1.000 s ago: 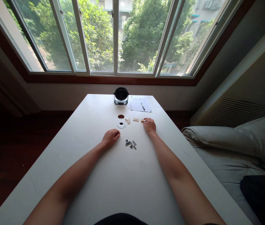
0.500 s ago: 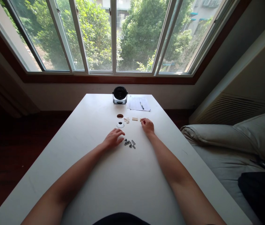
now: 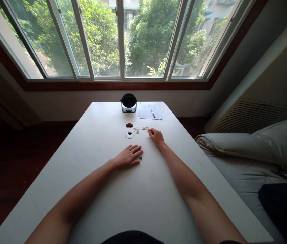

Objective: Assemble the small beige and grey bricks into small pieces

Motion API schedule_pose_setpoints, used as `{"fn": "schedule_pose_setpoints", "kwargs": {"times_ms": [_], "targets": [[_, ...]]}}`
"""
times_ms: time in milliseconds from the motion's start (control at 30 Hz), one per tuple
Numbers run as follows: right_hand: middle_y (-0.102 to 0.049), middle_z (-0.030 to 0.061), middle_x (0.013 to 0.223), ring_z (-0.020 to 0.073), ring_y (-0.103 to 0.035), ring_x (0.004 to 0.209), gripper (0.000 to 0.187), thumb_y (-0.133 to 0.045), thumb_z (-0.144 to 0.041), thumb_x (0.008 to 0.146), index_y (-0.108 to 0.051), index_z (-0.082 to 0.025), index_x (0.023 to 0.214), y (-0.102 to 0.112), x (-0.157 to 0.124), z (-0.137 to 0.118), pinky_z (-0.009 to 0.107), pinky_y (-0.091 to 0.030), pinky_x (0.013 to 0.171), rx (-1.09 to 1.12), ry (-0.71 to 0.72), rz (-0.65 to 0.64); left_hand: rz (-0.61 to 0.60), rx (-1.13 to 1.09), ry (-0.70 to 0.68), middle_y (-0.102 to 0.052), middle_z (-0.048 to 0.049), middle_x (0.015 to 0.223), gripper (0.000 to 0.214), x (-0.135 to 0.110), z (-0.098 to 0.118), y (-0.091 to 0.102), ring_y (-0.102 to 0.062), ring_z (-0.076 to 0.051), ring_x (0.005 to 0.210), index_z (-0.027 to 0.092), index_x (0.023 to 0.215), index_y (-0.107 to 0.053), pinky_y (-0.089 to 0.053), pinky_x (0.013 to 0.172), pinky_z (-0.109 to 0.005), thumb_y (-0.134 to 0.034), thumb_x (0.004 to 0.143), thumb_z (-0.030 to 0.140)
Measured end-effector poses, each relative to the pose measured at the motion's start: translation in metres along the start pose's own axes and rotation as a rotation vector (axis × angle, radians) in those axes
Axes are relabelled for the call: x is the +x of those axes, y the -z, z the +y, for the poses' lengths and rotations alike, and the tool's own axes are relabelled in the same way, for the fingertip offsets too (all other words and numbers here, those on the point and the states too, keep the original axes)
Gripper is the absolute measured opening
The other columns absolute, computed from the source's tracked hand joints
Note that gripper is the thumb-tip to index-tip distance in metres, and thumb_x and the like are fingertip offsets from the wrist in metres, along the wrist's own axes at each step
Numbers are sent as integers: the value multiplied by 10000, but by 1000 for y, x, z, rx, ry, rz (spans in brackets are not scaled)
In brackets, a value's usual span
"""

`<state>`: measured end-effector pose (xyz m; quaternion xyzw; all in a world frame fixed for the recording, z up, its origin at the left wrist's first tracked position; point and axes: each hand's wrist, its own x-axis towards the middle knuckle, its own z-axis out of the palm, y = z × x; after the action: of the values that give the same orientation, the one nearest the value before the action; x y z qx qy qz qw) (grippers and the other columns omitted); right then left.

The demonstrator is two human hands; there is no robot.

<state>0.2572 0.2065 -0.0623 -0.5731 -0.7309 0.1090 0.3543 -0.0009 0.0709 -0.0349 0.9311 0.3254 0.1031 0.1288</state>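
My left hand (image 3: 130,156) lies flat on the white table (image 3: 103,189) with its fingers stretched over a small pile of grey bricks (image 3: 140,158), most of which it hides. My right hand (image 3: 155,135) rests further back with its fingers pinched on a small tan piece, just right of a tan studded plate (image 3: 145,128). More tan pieces (image 3: 136,129) lie to the left of that plate.
A round hole (image 3: 129,125) in the table and its white cap (image 3: 129,135) sit left of the tan pieces. A small black fan (image 3: 129,102) and a paper with a pen (image 3: 150,111) stand at the table's far edge. A bed with a pillow (image 3: 247,145) is on the right.
My left hand has slid right and opened flat over the grey bricks. My right hand has drawn left with a small tan piece pinched in its fingers.
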Motion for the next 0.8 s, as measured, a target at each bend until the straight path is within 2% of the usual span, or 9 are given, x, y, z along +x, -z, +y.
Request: {"fn": "schedule_pose_setpoints", "kwargs": {"times_ms": [167, 300, 533, 633, 800], "targets": [[-738, 13, 850, 177, -645, 782, 168, -589, -292, 887, -741, -244, 939, -8, -4, -23, 266, -468, 751, 46, 35, -131, 43, 5, 83, -303, -82, 1616, 602, -1, -16, 2, -252, -285, 1497, 280, 1533, -360, -189, 1227, -480, -479, 982, 490], [-738, -4, 819, 167, -643, 747, 153, -602, -312, 891, -743, -257, 918, -15, -9, -37, 252, -457, 705, 80, 63, -204, 104, -8, 103, -348, -89, 1594, 595, -3, -19, 4, -288, -281, 1481, 277, 1519, -387, -224, 1220, -471, -509, 970, 474], [-746, -3, 826, 164, -639, 744, 170, -587, -308, 894, -745, -250, 914, -17, -13, -38, 250, -462, 707, 105, 50, -183, -2, 5, -64, -210, -14, 1651, 612, -1, 6, 2, -149, -305, 1524, 381, 1525, -360, -122, 1235, -498, -470, 956, 577], [-743, -7, 815, 161, -634, 733, 178, -579, -304, 895, -747, -250, 918, -16, -13, -35, 251, -464, 711, 121, 46, -181, -20, 19, -31, -214, -15, 1651, 631, 2, 9, -3, -135, -308, 1526, 382, 1547, -307, -94, 1228, -525, -414, 966, 604], [-738, -6, 846, 162, -634, 764, 160, -592, -284, 891, -744, -245, 923, -19, -13, -36, 255, -461, 735, 120, 72, -181, 20, 60, 62, -197, -46, 1655, 646, 0, -5, -7, -115, -297, 1530, 336, 1564, -268, -65, 1226, -528, -382, 981, 590]]}}
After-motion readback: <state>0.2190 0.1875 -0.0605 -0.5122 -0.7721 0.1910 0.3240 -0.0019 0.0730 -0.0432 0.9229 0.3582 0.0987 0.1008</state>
